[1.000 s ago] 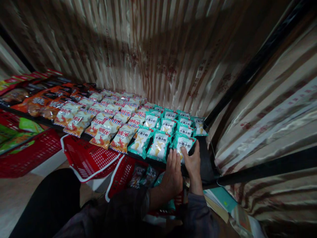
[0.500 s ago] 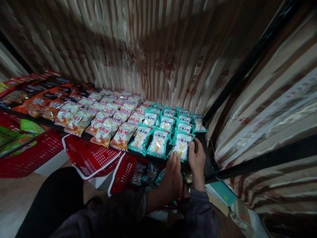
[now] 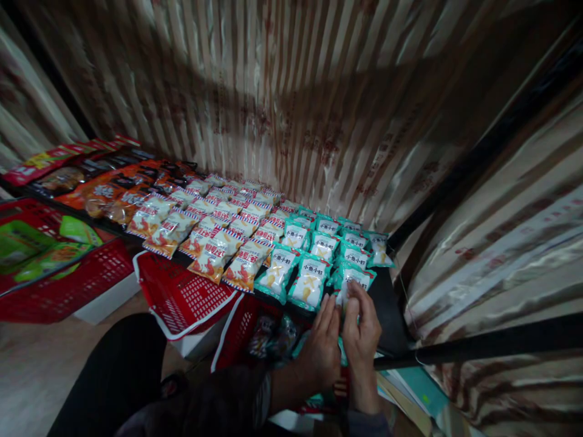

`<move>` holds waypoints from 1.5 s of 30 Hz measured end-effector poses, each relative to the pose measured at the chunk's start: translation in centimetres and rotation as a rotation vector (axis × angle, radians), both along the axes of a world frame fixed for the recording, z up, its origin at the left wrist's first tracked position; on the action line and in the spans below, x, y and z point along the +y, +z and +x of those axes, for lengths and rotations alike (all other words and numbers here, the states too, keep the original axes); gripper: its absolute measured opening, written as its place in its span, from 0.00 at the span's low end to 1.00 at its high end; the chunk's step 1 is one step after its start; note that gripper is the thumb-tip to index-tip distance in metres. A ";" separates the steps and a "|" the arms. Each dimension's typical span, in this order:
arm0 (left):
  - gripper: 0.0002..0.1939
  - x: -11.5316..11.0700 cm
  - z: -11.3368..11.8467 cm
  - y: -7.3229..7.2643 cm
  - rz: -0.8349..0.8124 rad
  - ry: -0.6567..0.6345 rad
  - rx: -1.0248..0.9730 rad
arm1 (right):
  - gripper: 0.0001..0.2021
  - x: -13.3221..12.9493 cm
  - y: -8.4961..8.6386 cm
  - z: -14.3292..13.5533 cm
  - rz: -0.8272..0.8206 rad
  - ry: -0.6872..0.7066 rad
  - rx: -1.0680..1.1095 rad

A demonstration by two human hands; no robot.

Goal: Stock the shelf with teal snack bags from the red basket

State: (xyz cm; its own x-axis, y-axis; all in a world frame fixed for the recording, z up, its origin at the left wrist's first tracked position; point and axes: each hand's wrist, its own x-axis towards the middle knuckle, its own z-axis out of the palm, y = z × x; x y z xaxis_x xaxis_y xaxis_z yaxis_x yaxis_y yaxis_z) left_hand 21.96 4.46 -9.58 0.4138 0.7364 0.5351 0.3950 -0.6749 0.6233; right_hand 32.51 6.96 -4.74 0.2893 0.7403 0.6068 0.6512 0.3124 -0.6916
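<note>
At the front right end of a black shelf (image 3: pixel 392 315) lies a teal-and-white snack bag (image 3: pixel 357 276), its lower part hidden by my hands. My left hand (image 3: pixel 319 340) rests at the bag's lower left edge, fingers stretched out and side by side. Over its lower right part is my right hand (image 3: pixel 363 325), with fingers extended and slightly bent. Neither hand is wrapped round the bag. Matching teal bags (image 3: pixel 310 282) lie in rows to the left and behind. Further left come rows of orange-and-white snack bags (image 3: pixel 248 264).
Red baskets (image 3: pixel 191 297) stand below the shelf's front edge; one (image 3: pixel 237 328) holds dark-looking packets, another holds green packets (image 3: pixel 68 255). Orange-and-black packets (image 3: pixel 109 194) fill the shelf's left part. Striped sheeting (image 3: pixel 300 121) hangs behind. Black frame bars (image 3: pixel 492 343) border the right side.
The view has shifted, so the shelf appears lower and further right. My right hand has come over the lower part of the front right bag, closer to my left hand.
</note>
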 end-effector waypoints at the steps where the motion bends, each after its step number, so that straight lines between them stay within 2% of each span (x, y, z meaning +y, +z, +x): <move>1: 0.35 0.1 -0.5 0.0 0.009 0.016 -0.015 | 0.22 -0.2 -0.4 -0.4 -0.030 -0.002 0.032; 4: 0.32 0.8 -2.0 0.5 0.057 0.087 -0.038 | 0.25 -0.7 -1.6 -1.8 -0.110 -0.027 0.119; 7: 0.29 1.6 -3.6 1.5 0.104 0.157 -0.014 | 0.28 -1.0 -2.6 -3.7 -0.158 -0.049 0.193; 11: 0.25 2.7 -5.7 2.4 0.085 0.183 0.081 | 0.32 -0.9 -3.8 -6.1 -0.218 -0.073 0.266; 18: 0.24 3.9 -7.6 1.0 0.072 0.111 0.233 | 0.33 -0.4 -5.0 -8.0 -0.252 -0.131 0.238; 22: 0.24 4.1 -7.9 1.5 0.127 0.125 0.222 | 0.33 0.0 -4.5 -7.9 -0.252 -0.155 0.184; 26: 0.24 4.8 -9.0 2.3 0.158 0.285 0.205 | 0.33 1.1 -3.9 -7.1 -0.247 -0.156 0.115; 29: 0.26 5.9 -10.2 1.9 0.140 0.371 0.217 | 0.34 2.2 -3.9 -6.9 -0.270 -0.167 0.084; 35: 0.28 7.0 -11.2 1.1 0.137 0.353 0.252 | 0.34 3.1 -4.0 -7.9 -0.257 -0.154 0.049; 40: 0.26 7.6 -10.3 2.7 0.164 0.338 0.237 | 0.36 4.9 -2.6 -7.6 -0.247 -0.162 -0.021; 45: 0.23 9.7 -8.6 5.1 0.195 0.272 0.317 | 0.36 8.1 -1.2 -6.8 -0.237 -0.164 -0.085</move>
State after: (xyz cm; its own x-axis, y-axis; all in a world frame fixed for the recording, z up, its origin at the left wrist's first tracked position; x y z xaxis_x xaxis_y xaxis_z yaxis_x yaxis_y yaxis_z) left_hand 13.37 14.20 -4.50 0.3848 0.7392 0.5527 0.7246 -0.6129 0.3152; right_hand 25.69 15.03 -5.92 0.3722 0.8118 0.4499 0.7380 0.0351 -0.6738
